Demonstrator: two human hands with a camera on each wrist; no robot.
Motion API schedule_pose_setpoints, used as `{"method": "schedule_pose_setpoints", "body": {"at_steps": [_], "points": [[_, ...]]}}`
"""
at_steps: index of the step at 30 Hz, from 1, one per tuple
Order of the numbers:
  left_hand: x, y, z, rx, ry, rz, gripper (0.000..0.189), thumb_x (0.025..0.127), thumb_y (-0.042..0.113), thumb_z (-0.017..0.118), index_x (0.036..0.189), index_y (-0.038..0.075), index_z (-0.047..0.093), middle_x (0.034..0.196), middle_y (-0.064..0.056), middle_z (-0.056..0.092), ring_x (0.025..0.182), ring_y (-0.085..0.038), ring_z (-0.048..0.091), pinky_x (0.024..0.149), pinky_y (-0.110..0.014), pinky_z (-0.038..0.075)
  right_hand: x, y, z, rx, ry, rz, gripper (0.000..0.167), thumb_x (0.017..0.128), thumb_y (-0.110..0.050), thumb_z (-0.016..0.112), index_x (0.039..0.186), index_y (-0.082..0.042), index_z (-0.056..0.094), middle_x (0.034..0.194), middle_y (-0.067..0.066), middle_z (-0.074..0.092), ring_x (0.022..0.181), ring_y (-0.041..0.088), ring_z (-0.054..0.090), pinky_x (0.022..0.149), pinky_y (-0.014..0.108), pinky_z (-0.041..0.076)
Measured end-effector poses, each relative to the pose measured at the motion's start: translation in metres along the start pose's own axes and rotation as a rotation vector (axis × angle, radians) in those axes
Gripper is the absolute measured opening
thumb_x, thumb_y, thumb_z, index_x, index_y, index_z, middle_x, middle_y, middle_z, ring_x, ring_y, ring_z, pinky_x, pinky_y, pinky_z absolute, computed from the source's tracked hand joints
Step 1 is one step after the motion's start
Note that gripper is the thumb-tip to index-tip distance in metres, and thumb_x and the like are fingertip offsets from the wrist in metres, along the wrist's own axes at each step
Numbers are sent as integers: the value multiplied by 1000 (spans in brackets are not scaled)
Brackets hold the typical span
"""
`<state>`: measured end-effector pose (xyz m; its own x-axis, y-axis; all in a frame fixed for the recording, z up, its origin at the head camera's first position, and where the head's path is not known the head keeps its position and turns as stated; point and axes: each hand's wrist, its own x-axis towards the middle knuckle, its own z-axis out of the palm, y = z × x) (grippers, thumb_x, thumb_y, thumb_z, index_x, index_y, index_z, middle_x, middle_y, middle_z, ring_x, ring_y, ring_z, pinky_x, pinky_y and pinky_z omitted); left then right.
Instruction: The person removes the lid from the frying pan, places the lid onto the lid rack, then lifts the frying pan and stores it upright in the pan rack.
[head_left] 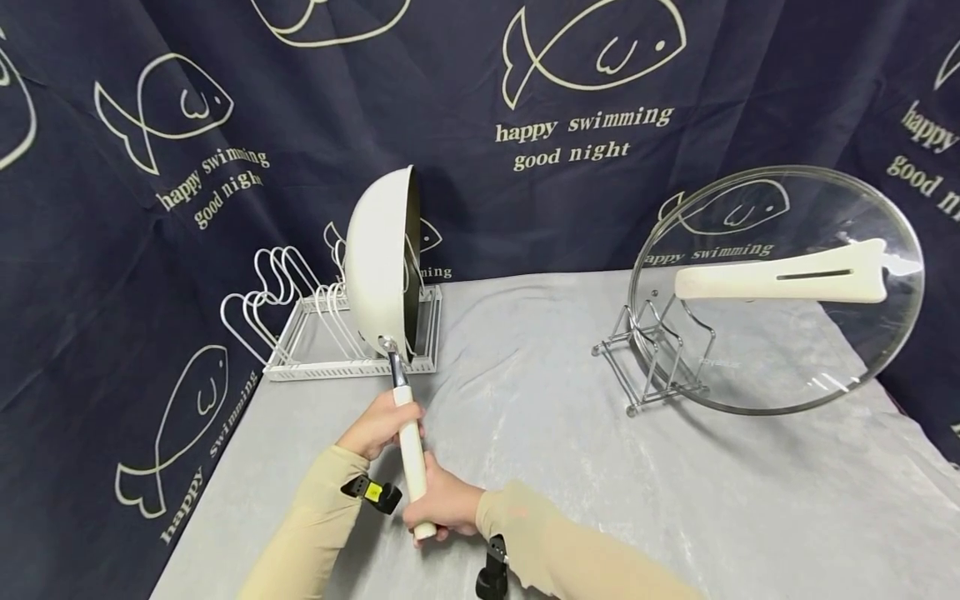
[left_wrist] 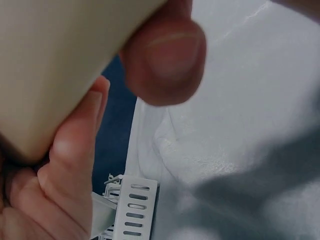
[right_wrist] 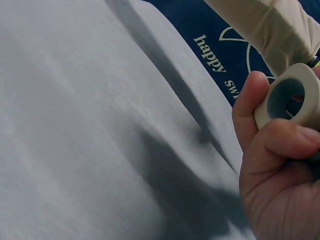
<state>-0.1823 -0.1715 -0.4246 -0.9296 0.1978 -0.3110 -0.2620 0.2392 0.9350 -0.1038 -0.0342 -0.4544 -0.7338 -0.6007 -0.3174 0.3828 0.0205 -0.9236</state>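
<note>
A white frying pan [head_left: 377,258] with a dark inside stands on its edge in the white wire rack [head_left: 352,367], its open side facing right. Its long cream handle [head_left: 411,446] points toward me. My left hand [head_left: 380,425] grips the handle near the metal neck. Lower down, my right hand [head_left: 446,500] holds the handle close to its end. In the left wrist view, the fingers [left_wrist: 65,165] and thumb wrap the handle. The right wrist view shows the handle's hollow end [right_wrist: 295,97] between curled fingers and thumb.
At the right, a large glass lid [head_left: 787,350] with a cream handle stands tilted in a small metal wire rack [head_left: 652,367]. A grey cloth [head_left: 525,400] covers the table. Dark blue curtains [head_left: 465,83] with fish prints hang behind and at the sides.
</note>
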Motion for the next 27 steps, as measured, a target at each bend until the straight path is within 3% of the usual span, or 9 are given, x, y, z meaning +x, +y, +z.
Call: {"method": "schedule_pose_setpoints", "body": {"at_steps": [8, 18, 27], "points": [[-4, -4, -5, 1, 27, -5, 6, 76, 2, 49, 74, 7, 45, 54, -3, 57, 48, -10, 56, 41, -19, 42, 8, 6, 8, -9, 3, 12, 54, 62, 9, 55, 105, -10, 30, 54, 8, 53, 40, 12, 53, 30, 18, 29], [-2, -7, -7, -9, 0, 10, 5, 77, 2, 51, 75, 6, 48, 55, -2, 58, 47, -10, 56, 42, -19, 43, 9, 7, 9, -42, 37, 10, 55, 62, 9, 56, 107, -10, 31, 56, 8, 54, 40, 12, 52, 31, 19, 30], [1, -9, -9, -4, -35, 15, 8, 84, 6, 53, 77, 6, 52, 57, -1, 59, 49, -10, 57, 46, -21, 47, 15, 12, 7, -67, 53, 8, 53, 61, 10, 57, 104, -9, 31, 57, 10, 55, 40, 13, 53, 30, 18, 31]]}}
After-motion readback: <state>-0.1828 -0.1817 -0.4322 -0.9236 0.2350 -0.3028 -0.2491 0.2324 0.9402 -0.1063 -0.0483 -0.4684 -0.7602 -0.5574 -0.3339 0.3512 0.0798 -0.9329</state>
